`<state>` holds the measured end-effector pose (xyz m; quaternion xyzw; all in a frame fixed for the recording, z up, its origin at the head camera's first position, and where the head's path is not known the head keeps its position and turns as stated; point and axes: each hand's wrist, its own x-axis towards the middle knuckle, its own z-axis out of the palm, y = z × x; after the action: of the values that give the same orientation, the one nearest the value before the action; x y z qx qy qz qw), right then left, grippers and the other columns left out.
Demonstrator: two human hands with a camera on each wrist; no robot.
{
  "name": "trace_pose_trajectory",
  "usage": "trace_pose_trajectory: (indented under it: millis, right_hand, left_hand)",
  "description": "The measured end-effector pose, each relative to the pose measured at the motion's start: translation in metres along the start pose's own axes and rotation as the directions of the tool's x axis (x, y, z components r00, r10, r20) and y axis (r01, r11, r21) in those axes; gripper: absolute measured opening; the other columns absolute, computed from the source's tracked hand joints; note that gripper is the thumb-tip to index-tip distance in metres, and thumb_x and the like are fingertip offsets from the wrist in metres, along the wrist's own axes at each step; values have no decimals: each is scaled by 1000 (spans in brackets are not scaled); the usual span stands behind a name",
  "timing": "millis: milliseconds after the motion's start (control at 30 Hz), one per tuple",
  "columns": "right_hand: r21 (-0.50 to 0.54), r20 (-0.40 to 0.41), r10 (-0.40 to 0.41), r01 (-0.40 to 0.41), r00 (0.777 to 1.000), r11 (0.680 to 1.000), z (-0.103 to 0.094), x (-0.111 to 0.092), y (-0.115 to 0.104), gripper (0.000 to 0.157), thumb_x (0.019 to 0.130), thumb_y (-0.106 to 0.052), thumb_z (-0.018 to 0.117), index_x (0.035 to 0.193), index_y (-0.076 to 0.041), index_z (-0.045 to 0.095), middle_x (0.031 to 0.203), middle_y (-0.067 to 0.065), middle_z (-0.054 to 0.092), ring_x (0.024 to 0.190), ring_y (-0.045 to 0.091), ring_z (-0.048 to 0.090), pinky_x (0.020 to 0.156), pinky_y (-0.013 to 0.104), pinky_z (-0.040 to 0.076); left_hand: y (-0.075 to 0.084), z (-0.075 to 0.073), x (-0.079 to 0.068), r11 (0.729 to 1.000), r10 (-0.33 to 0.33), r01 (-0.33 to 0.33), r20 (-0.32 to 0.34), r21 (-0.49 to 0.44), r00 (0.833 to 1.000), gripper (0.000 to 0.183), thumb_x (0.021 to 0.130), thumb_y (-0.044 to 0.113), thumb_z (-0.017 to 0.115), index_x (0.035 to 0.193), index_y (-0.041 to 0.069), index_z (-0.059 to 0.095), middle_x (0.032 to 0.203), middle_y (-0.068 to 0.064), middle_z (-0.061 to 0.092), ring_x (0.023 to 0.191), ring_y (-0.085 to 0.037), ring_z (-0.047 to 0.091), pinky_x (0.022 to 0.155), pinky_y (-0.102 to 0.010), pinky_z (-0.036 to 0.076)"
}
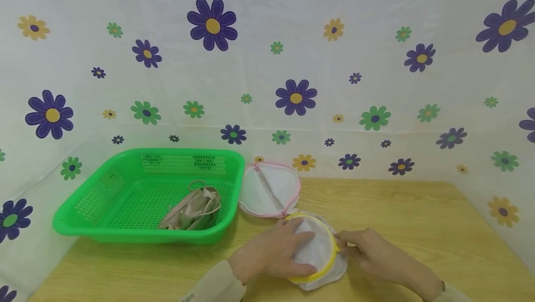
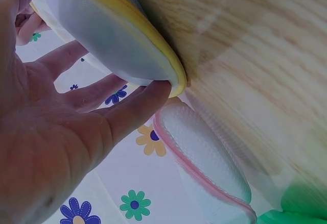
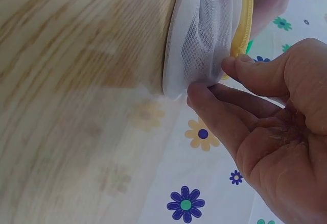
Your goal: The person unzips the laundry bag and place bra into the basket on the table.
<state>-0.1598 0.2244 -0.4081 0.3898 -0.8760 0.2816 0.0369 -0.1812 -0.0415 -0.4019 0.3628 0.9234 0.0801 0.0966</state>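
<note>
wood-grain table (image 1: 397,209) | green basket (image 1: 125,233), left | pink-trimmed mesh bag (image 1: 282,186), beside basket | yellow-trimmed mesh bag (image 1: 322,246), nearer front

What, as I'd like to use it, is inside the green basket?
A crumpled beige cloth bundle lies in the green basket, toward its near right corner. What is beneath it, or within its folds, is covered.

Basket (image 1: 125,232) on tbl (image 1: 384,209) L, pouch (image 1: 196,209) in it, mesh bag (image 1: 319,241) to R, 2nd bag (image 1: 282,183) behind

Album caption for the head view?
Left hand on a mesh bag, right hand at its yellow zip, green basket nearby.
</note>
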Motion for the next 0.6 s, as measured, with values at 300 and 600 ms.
trace_pose_trajectory:
  millis: [300, 600]
  right_hand:
    - [-55, 29, 120, -118, 992, 991, -6, 5, 0, 17, 92, 2, 67, 103, -10, 73, 108, 6, 78, 94, 7, 69, 77, 27, 61]
    - [-181, -80, 157, -169, 984, 969, -7, 8, -1, 16, 90, 5, 69, 98, -8, 72, 96, 1, 74, 84, 11, 68, 72, 25, 60]
  left_hand:
    - [2, 0, -1, 1000, -7, 8, -26, 21, 1000, 72, 94, 72, 52, 152, 29, 50, 159, -12, 43, 136, -39, 52, 108, -45, 51]
    - [3, 2, -8, 998, 13, -11, -31, 63, 999, 87, 83, 83, 57, 152, 32, 48, 158, -14, 43, 135, -38, 52, 108, -43, 51]
